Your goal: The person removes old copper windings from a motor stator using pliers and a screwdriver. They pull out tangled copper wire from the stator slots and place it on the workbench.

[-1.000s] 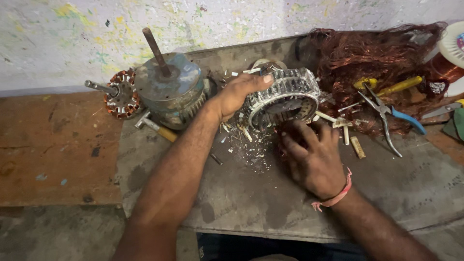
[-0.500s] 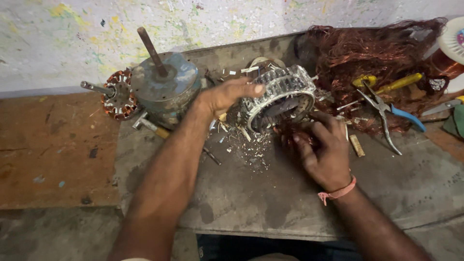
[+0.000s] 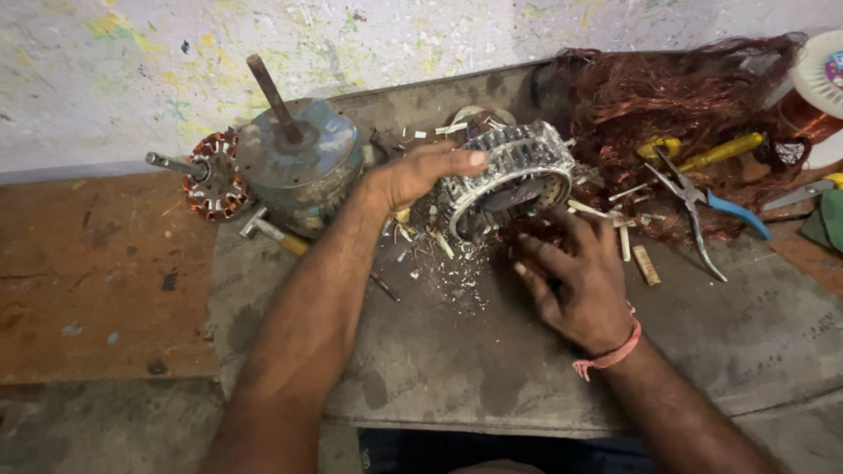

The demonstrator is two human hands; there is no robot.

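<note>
My left hand (image 3: 420, 173) grips the rim of a round metal stator core (image 3: 518, 167) and holds it tilted on its edge on the grey bench mat (image 3: 439, 369). Under and in front of the core, my right hand (image 3: 575, 276) rests with fingers spread and touches the mat near the core's lower side; it holds nothing that I can see. Small white and metal scraps (image 3: 448, 272) lie scattered below the core.
A blue-grey motor housing with a shaft (image 3: 299, 154) and a copper-wound rotor (image 3: 211, 180) sit at the back left. A heap of copper wire (image 3: 667, 96), blue-handled pliers (image 3: 702, 206), a yellow screwdriver (image 3: 716, 154) and a wire spool (image 3: 821, 79) lie at the right. A brown wooden board (image 3: 97, 281) is at the left.
My right hand has slid a little right and back, closer under the core. My left hand keeps its grip, and the core has tipped slightly.
</note>
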